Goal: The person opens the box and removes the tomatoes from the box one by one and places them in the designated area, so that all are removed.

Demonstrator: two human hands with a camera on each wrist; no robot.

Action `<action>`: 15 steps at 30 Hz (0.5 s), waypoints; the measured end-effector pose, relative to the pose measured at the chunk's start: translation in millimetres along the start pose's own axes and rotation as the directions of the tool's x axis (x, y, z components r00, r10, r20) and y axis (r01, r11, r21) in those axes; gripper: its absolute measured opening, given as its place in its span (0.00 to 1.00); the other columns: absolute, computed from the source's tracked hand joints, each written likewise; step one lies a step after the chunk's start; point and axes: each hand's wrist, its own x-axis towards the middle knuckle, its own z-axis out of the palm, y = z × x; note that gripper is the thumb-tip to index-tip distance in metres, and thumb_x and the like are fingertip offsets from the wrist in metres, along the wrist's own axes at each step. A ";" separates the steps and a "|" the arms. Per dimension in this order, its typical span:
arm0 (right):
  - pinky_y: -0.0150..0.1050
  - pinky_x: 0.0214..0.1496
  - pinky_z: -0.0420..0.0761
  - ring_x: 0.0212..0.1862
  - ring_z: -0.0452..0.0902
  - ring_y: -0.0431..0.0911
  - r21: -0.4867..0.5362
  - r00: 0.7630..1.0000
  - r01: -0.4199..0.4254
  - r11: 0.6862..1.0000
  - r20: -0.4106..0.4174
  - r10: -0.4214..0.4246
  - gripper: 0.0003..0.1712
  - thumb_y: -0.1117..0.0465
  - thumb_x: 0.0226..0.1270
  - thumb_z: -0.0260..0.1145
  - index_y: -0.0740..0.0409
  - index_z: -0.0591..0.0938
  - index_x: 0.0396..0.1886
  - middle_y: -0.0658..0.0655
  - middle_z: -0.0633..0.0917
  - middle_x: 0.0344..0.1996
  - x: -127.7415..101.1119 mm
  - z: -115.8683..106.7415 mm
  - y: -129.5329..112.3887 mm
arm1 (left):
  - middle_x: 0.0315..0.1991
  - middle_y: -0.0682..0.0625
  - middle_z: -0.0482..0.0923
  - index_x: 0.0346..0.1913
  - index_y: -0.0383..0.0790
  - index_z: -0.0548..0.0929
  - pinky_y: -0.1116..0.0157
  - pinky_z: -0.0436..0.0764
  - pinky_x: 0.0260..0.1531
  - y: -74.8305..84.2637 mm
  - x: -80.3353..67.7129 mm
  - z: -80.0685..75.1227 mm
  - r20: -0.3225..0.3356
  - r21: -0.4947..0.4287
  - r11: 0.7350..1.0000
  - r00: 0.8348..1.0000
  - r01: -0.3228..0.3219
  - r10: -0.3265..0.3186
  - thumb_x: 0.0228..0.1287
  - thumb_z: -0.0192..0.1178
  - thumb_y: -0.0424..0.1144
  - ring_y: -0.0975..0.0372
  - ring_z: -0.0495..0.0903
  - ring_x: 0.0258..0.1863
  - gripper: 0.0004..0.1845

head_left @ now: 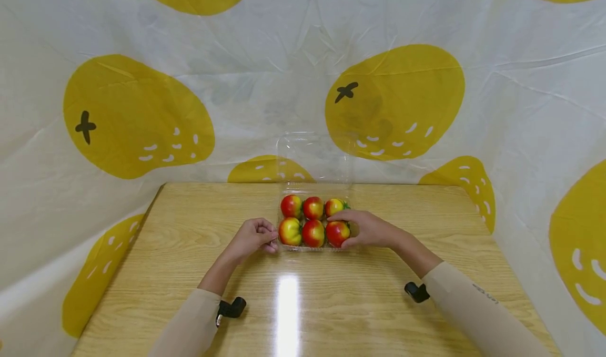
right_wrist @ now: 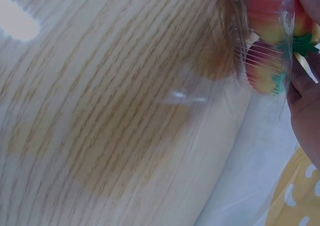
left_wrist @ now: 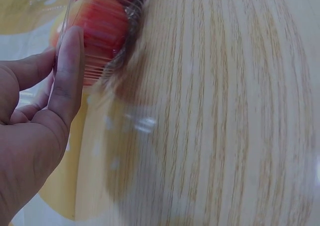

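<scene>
A clear plastic clamshell box [head_left: 293, 248] sits near the table's back edge, its lid [head_left: 314, 160] standing up behind. Several red-and-yellow fruits with green leafy tops fill two rows inside. My left hand [head_left: 257, 236] pinches the box's left wall between thumb and fingers, as the left wrist view also shows, with a fruit [left_wrist: 102, 25] behind the clear plastic. Over the right end, my right hand [head_left: 371, 228] holds the front right fruit [head_left: 338, 234], thumb at its front and fingers over its back. The right wrist view shows this hand [right_wrist: 307, 105] partly cut off beside the box wall.
The wood-grain table [head_left: 189, 231] reaches toward me, with a bright light reflection at its front middle. A white curtain [head_left: 265, 94] with large yellow fruit prints surrounds the back and sides. A black wrist camera [head_left: 232, 308] sits on the left sleeve, another [head_left: 416, 292] on the right.
</scene>
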 end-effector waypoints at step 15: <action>0.58 0.64 0.82 0.65 0.75 0.57 -0.010 0.994 0.053 0.999 -0.092 -0.054 0.35 0.53 0.60 0.80 0.55 0.80 0.66 0.58 0.79 0.65 -2.5 1.3 -2.8 | 0.32 0.39 0.80 0.47 0.22 0.73 0.64 0.91 0.32 0.9 -1.8 0.9 -0.005 0.016 1.000 1.000 -0.005 0.005 0.73 0.60 0.25 0.58 0.87 0.29 0.08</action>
